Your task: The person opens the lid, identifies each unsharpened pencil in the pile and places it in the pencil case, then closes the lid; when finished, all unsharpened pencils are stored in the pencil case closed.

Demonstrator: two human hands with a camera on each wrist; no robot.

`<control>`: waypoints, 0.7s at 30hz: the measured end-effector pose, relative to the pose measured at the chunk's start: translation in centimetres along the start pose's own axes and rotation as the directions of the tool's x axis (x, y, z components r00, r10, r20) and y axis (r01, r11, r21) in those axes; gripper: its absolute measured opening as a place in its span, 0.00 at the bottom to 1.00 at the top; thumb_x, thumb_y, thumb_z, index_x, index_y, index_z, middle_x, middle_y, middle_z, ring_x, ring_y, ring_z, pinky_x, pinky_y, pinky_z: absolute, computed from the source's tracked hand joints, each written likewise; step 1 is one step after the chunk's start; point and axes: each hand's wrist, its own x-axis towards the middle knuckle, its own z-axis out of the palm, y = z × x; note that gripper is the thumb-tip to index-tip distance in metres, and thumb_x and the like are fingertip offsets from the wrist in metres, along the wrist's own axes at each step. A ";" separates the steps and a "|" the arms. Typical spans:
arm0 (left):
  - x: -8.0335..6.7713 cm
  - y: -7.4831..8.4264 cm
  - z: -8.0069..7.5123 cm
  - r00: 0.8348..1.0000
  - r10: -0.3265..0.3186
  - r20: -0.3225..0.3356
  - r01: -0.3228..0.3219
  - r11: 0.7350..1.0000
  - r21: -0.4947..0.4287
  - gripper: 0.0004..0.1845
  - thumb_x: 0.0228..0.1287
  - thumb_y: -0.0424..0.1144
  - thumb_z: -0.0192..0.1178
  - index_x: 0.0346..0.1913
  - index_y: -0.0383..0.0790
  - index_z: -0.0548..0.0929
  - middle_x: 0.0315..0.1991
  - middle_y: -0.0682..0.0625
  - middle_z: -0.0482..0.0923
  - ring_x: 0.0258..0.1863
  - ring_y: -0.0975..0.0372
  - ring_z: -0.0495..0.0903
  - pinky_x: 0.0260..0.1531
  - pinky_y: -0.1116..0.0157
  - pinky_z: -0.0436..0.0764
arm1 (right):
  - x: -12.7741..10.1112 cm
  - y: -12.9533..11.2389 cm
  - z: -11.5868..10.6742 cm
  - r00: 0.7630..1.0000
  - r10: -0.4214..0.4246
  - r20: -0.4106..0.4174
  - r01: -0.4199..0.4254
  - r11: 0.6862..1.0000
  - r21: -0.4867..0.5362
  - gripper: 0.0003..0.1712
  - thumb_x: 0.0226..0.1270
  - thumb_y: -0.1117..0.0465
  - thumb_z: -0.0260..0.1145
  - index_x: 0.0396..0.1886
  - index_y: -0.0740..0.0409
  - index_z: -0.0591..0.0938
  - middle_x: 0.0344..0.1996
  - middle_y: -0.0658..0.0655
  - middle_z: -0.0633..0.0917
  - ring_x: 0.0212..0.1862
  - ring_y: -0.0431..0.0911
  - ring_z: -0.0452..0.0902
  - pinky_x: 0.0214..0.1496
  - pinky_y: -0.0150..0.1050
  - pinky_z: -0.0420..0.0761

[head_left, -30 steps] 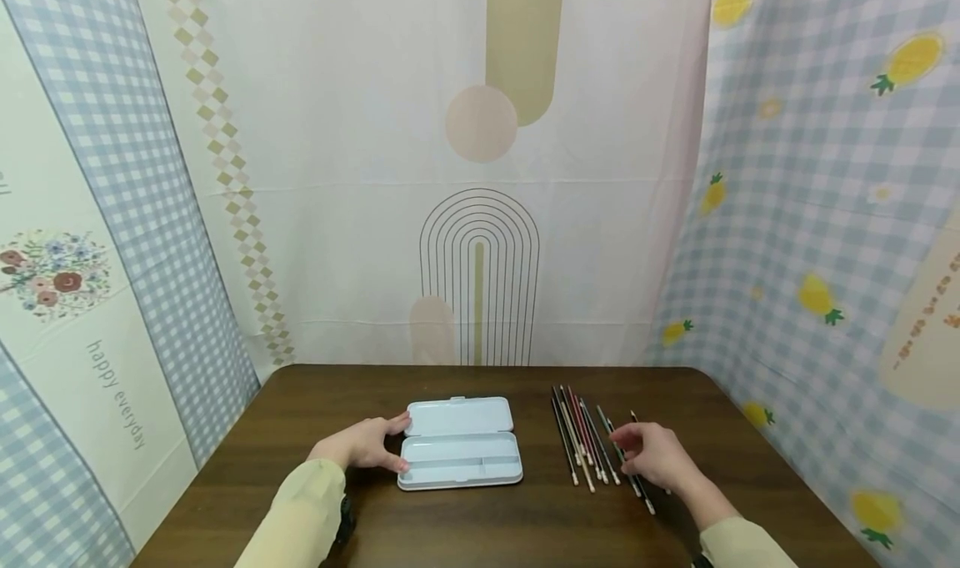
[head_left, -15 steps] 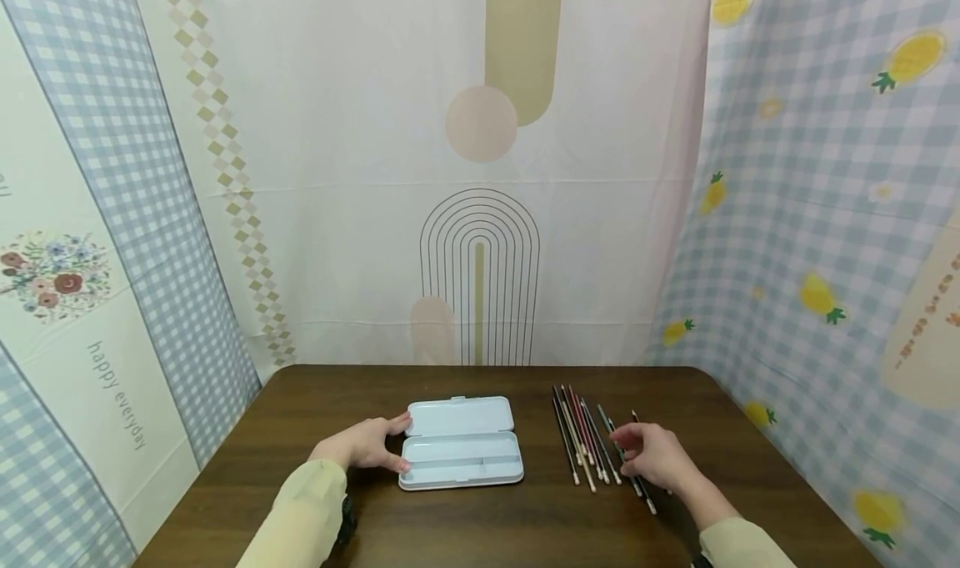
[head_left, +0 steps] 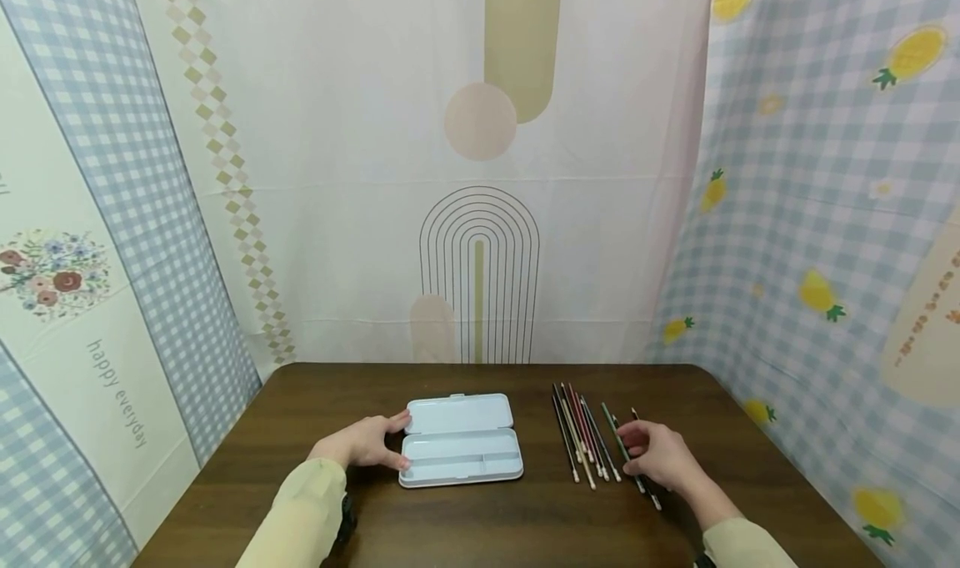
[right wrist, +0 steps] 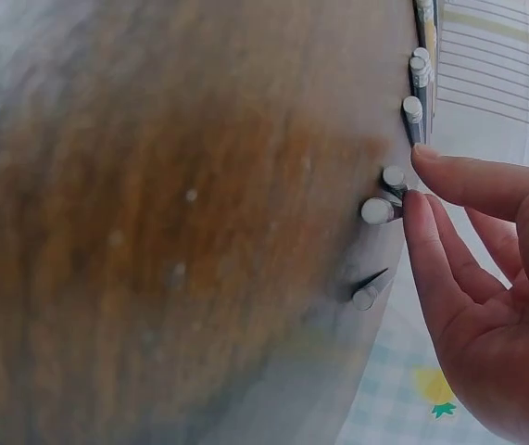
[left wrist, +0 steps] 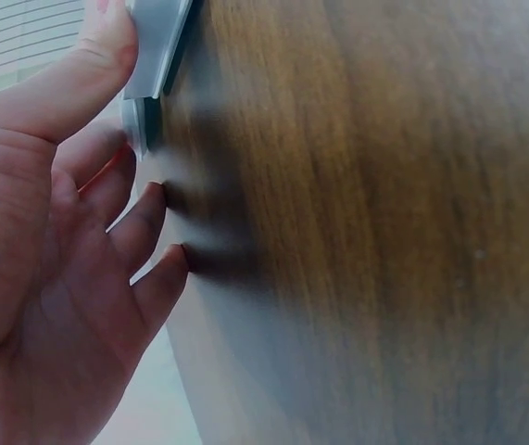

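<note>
Steadying the open case [head_left: 461, 440] on the table [head_left: 480, 518], the left hand [head_left: 365, 443] presses relaxed fingers against its left end, while the right hand [head_left: 660, 458] fingers touch the pencils [head_left: 581, 434], gripping none.
</note>
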 end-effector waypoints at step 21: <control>1.0 -1.6 0.6 1.000 0.004 0.007 -0.004 0.999 -0.036 0.62 0.48 0.72 0.76 0.83 0.45 0.66 0.83 0.47 0.61 0.80 0.39 0.61 0.76 0.36 0.61 | -0.1 0.0 0.5 0.998 -0.057 -0.023 0.055 0.997 -0.049 0.32 0.46 0.77 0.83 0.55 0.66 0.86 0.48 0.60 0.89 0.47 0.53 0.85 0.48 0.51 0.87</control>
